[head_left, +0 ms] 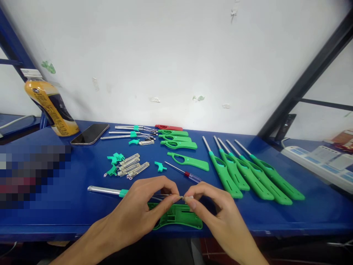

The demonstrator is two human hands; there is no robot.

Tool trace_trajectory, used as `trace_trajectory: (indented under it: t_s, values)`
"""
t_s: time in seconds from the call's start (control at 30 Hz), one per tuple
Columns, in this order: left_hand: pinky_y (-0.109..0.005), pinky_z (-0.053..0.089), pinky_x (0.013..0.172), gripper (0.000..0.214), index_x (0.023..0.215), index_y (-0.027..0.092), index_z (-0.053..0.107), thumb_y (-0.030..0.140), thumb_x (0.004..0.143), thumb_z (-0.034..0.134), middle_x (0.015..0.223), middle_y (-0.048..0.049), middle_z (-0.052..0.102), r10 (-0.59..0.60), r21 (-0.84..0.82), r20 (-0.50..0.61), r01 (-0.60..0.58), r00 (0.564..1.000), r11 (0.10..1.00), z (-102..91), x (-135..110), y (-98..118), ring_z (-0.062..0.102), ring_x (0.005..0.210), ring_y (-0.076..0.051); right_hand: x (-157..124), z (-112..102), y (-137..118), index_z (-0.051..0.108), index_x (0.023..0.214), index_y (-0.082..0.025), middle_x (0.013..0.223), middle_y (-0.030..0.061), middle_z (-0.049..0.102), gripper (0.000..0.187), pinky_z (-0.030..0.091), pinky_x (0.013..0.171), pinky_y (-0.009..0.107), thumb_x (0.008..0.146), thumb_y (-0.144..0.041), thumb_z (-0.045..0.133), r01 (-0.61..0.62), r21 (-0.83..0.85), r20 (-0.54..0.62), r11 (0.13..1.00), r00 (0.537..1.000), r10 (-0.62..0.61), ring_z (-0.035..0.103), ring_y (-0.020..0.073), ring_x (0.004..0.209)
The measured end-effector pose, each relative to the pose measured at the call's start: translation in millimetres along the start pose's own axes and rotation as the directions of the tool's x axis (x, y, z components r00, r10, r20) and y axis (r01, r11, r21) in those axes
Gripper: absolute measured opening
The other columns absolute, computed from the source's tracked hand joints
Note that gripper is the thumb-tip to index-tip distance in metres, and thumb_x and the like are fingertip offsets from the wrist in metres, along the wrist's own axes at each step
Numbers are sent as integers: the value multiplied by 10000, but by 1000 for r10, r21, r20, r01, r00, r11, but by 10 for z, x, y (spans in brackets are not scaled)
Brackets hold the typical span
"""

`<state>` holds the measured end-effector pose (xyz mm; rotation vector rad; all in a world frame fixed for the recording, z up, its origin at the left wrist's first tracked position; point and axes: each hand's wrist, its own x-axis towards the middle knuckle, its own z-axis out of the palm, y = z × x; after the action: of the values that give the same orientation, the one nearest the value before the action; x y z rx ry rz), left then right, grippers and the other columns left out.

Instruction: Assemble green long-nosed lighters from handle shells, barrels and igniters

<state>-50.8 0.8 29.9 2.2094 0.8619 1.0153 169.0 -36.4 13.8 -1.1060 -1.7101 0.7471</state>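
Note:
My left hand (143,209) and my right hand (212,209) meet over the front edge of the blue table (68,217), fingertips pinched together on a thin wire end (182,198). The wire runs from a metal lighter tube with a teal collar (107,190) lying to the left. Under my fingers lies an open green lighter handle shell (179,217). A small screwdriver with a red and clear handle (186,173) lies just beyond my hands.
Several finished green lighters (248,173) lie in a row on the right. Green shells (176,141), metal tubes (129,134), teal triggers (114,160) and gas cells (132,167) lie behind. A phone (89,134) and a bottle (49,105) stand at the back left; a power strip (317,162) at right.

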Motion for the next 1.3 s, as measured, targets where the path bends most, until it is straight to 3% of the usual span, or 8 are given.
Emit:
trace_trajectory:
  t_s: [0.77, 1.1, 1.3]
  values:
    - [-154, 524, 730, 142, 919, 242, 728, 218, 1037, 651, 850, 67, 767, 25, 28, -7, -24, 1000, 999, 6, 4, -7, 691, 737, -83, -17, 33, 40, 742, 920, -285, 850, -60, 750, 133, 535, 751, 172, 1035, -318, 682, 54, -66, -38, 996, 998, -57, 702, 102, 783]
    - [-150, 526, 756, 132, 931, 244, 725, 210, 1037, 655, 865, 67, 769, 28, 43, -24, -27, 999, 999, 8, 9, -35, 703, 764, -84, -45, 26, 69, 712, 940, -276, 884, -38, 735, 190, 516, 772, 222, 1075, -377, 626, 10, -85, -14, 996, 1000, -11, 689, 131, 827]
    - [-152, 525, 740, 134, 922, 239, 722, 214, 1036, 658, 860, 61, 768, 32, 36, -19, -31, 999, 999, 3, -7, -15, 701, 760, -89, -51, 26, 52, 711, 936, -277, 862, -53, 722, 210, 486, 784, 215, 1080, -397, 618, 9, -90, -61, 996, 998, -14, 671, 115, 822]
